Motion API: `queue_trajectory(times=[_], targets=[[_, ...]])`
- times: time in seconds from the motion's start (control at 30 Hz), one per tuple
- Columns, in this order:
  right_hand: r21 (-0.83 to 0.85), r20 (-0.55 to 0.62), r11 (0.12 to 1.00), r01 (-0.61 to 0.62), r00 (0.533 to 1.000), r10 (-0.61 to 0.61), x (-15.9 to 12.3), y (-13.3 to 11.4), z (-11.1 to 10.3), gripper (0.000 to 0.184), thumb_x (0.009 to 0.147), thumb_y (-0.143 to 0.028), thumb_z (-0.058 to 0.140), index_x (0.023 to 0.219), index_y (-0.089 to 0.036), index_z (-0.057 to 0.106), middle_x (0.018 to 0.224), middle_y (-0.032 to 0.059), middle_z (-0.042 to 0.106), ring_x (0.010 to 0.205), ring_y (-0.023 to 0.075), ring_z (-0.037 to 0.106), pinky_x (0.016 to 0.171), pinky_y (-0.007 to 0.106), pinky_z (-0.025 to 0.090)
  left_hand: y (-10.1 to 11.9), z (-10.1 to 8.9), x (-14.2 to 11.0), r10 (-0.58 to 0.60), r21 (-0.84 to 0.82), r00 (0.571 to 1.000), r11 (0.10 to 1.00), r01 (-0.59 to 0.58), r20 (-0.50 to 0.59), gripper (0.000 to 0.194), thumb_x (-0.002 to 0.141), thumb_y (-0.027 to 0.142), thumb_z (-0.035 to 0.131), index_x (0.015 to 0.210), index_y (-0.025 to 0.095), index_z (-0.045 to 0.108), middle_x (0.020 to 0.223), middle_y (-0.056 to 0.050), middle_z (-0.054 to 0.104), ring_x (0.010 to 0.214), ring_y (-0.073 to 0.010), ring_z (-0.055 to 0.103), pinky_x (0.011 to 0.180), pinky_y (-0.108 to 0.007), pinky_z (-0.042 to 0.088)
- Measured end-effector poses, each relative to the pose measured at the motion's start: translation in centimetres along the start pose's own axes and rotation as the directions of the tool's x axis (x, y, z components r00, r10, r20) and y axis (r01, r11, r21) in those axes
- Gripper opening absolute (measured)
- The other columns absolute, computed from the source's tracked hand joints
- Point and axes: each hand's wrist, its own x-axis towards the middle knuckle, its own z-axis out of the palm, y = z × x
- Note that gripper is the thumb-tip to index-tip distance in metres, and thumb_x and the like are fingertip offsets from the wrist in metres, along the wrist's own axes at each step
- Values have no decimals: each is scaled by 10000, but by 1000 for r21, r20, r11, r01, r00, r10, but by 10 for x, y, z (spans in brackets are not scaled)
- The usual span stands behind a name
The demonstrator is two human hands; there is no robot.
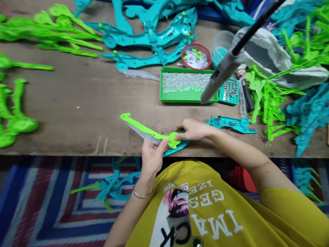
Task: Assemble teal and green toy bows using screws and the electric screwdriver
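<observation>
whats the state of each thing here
left hand: gripping green plastic piece
right hand: resting on its round end
teal plastic piece: lying partly under that end
green tray: filled with small silver bits
red-rimmed bowl: holding white paper, green bits
grey tool: hanging over tray corner

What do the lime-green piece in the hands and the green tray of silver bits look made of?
The lime-green piece looks like moulded plastic: bright, even colour with a soft gloss. The green tray seems plastic too, with a matt finish and a moulded grid in its floor. The silver bits look metal from their glint, though they are too small to be sure.
</observation>
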Motion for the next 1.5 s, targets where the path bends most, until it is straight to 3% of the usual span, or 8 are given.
queue_trajectory(times=[0.87,0.97,1.07,1.13,1.2,1.23,1.37,1.5], targets=[[-82,-40,987,139,989,-143,-5,2,-2,354,923,-408,667,1166,-165,747,1150,110,784,1022,227,697,853,297,480,11,9,5,-28,28,1000,999,28,13,545,548,370,981,936,173,652,865,-1,759,801,-199,746,733,-324,663],[-168,-92,960,223,966,-241,-35,15,-21,283,943,-280,628,1170,-157,745,1231,121,757,1131,218,684,950,307,484,9,6,7,-55,34,998,998,54,11,564,561,386,980,968,166,656,911,-24,775,810,-201,751,710,-308,662],[-113,-229,993,26,972,-52,-69,51,-66,260,959,-220,561,1079,-144,779,1095,87,796,936,170,716,843,283,511,7,3,9,-59,33,998,998,58,28,554,594,395,967,988,164,655,917,-44,785,831,-215,761,723,-316,663],[-97,-521,965,-244,839,159,-85,83,-103,273,950,-211,561,1040,-97,792,1000,100,806,864,152,708,782,269,494,7,4,8,-53,29,997,998,51,49,552,610,398,960,1001,159,652,917,-64,789,847,-231,768,743,-333,664],[-54,-813,872,-487,529,245,-87,115,-137,327,942,-194,538,1092,-49,789,1038,141,801,925,140,714,800,277,454,6,6,6,-49,17,996,999,48,68,557,595,403,967,975,152,646,905,-78,790,835,-237,771,755,-346,664],[-38,-845,850,-525,471,253,-83,129,-151,383,950,-192,502,1160,-2,761,1122,201,775,1014,160,711,836,310,435,6,7,6,-50,-1,997,999,50,64,573,566,406,978,950,154,635,878,-76,788,804,-239,770,740,-351,664],[-29,-853,707,-706,386,351,-49,165,-188,522,916,-337,530,917,130,764,1197,340,689,1176,214,662,790,414,379,2,7,7,-54,-46,996,997,58,73,594,569,397,976,978,165,614,888,-74,787,811,-238,772,750,-358,662],[-198,-796,608,-769,488,358,-27,176,-205,701,802,-459,569,302,26,495,1073,293,734,1096,175,691,681,418,347,0,5,7,-63,-66,996,995,68,69,600,592,386,968,1015,162,606,916,-78,786,823,-226,769,755,-346,655]])
